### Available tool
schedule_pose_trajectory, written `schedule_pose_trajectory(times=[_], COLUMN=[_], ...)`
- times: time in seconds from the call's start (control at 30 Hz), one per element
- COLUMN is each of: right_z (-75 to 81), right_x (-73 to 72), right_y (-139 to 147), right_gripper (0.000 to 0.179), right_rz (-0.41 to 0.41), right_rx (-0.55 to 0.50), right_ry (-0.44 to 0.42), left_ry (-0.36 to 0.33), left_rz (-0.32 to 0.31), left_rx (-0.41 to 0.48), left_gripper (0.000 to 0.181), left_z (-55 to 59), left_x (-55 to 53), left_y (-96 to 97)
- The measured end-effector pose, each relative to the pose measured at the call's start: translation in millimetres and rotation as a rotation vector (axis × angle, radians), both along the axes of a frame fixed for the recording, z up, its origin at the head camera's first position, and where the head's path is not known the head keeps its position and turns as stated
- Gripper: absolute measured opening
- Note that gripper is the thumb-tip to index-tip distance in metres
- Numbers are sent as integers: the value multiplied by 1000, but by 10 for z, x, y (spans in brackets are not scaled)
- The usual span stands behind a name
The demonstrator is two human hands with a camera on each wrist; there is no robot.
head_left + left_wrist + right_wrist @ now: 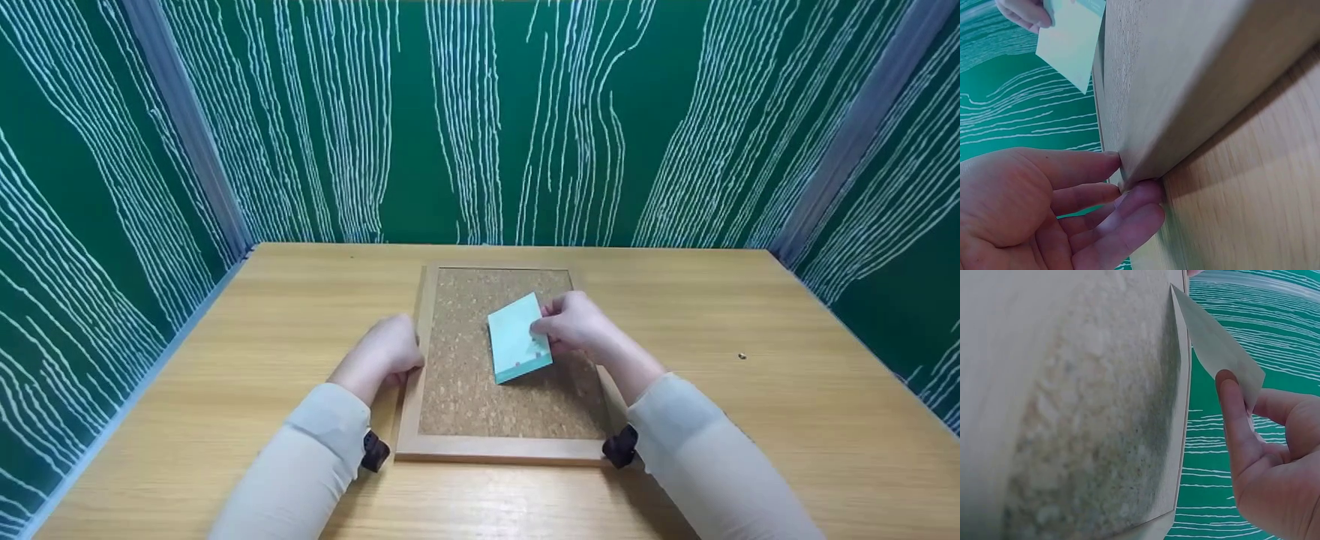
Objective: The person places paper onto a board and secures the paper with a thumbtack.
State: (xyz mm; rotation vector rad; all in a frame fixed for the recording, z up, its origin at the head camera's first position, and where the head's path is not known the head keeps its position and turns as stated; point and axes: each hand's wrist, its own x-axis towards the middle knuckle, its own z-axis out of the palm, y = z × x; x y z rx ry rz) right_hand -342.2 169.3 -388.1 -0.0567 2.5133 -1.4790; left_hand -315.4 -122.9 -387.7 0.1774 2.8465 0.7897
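Right hand (574, 321) pinches a pale green card (512, 337) between thumb and fingers at its right side, over the middle of a cork board (465, 405). Left hand (394, 349) grips the board's left side, its fingertips against the wooden frame (510, 448). The board lies on the table (750, 300), its far side near the table's far edge. Green walls (405, 187) with white wavy lines rise beyond the far edge and both side edges. Toward the right edge sits a tiny speck (742, 356), too small to identify. The right forearm crosses the board's right side, and a dark wrist camera (619, 447) blocks its near right corner; another wrist camera (375, 451) is just beside the near left corner. The right fingers cover part of the card, small marks on it cannot be read, and the table's near edge is cut off. Whether the card touches the cork is hard to tell. Its long axis runs roughly near to far, the far end leaning left, with a darker green band along the near end.
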Motion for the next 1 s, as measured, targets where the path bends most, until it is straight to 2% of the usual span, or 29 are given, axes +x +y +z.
schedule_pose_trajectory(times=[0.17, 0.4, 0.7, 0.83, 1.0], right_z=[-32, -17, 26, 45, 51], right_x=[-2, 5, 23, 34, 39], right_y=[11, -11, -98, -112, -109], right_gripper=[16, 19, 31, 31, 32], right_rz=[23, 79, 93, 116, 143], right_rx=[44, 150, 363, 420, 491], right_ry=[19, 5, -19, -32, -27], left_ry=[17, 21, 44, 38, 76], left_rz=[-18, -6, -28, -32, -65], left_rx=[4, -1, -12, -16, -71], left_gripper=[17, 11, 19, 21, 25], left_z=[3, 2, -4, -13, -17], left_x=[-3, 16, 22, 6, -17], left_y=[13, 14, 7, -2, -14])
